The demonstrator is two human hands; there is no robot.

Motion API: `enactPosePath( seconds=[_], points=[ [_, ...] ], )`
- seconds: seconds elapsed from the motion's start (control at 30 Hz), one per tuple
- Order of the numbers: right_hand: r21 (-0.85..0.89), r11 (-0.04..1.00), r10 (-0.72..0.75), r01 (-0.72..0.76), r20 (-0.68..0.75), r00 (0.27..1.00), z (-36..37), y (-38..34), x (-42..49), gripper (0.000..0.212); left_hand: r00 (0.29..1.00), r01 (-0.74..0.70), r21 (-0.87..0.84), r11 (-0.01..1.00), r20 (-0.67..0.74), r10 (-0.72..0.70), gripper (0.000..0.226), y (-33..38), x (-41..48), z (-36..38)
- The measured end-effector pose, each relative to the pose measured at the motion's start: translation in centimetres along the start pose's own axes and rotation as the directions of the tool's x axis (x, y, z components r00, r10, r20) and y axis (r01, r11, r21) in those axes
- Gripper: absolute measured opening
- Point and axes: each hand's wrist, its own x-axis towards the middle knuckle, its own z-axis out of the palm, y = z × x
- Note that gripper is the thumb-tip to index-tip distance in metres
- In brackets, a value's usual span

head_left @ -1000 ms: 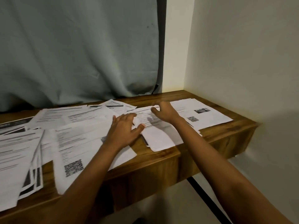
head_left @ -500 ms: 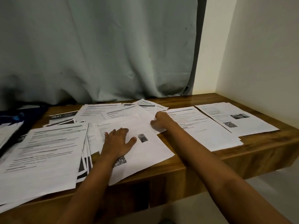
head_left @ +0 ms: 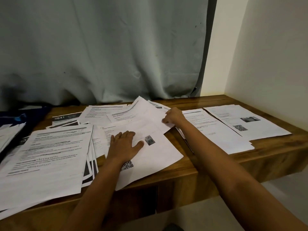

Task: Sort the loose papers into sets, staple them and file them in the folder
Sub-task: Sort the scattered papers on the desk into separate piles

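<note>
Right hand (head_left: 173, 116) lifted sheet (head_left: 152, 116); fingertips hidden.

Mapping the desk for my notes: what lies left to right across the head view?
Dark blue item, big paper stack, left hand, lifted sheet, right hand, text sheet, sheet with photo and QR code.

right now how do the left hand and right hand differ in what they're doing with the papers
The left hand lies flat, fingers spread, on the sheet with the small photo; the right hand curls its fingers, pinching the edge of a lifted sheet. The left hand is nearer the table front edge; the right hand reaches further back. A ring shows on the left hand, none on the right hand. Both touch paper.
</note>
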Motion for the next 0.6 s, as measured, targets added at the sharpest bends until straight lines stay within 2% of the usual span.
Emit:
enactPosePath(
  seconds=[0.07,0.17,0.27,0.37,0.43,0.5,0.6],
  points=[
    [0.118,0.992,0.035,-0.031,-0.031,0.999,-0.6,0.5,0.2,0.038,1.000,0.000,-0.023,1.000,-0.003,0.000,0.068,0.0,-0.1,-0.1],
    [0.301,0.953,0.067,-0.029,-0.117,0.991,-1.4,1.5,0.1,0.019,1.000,0.015,-0.031,0.999,0.019,-0.014,0.077,0.2,-0.1,-0.5],
    [0.384,0.923,0.087,-0.003,-0.203,0.975,-3.1,3.2,-0.2,0.013,0.996,0.045,0.035,0.998,0.079,-0.048,0.067,0.6,0.2,-1.1],
    [0.495,0.869,0.147,-0.010,-0.239,0.960,-5.5,5.8,-0.3,0.020,0.989,0.039,0.171,0.984,0.133,-0.063,0.060,2.0,0.9,-1.9],
    [0.573,0.819,0.214,-0.036,-0.246,0.945,-7.3,7.9,-0.2,0.025,0.996,-0.015,0.178,0.984,0.091,-0.001,0.059,4.1,1.1,-2.3],
    [0.606,0.791,0.289,-0.087,-0.244,0.926,-9.1,10.1,-0.6,0.031,0.996,-0.086,0.095,0.992,0.027,0.084,0.062,7.1,1.1,-2.4],
    [0.583,0.803,0.350,-0.125,-0.291,0.890,-11.7,13.9,-0.7,0.028,0.970,-0.236,-0.029,0.971,-0.059,0.234,0.062,12.0,1.2,-1.7]
  ],
)
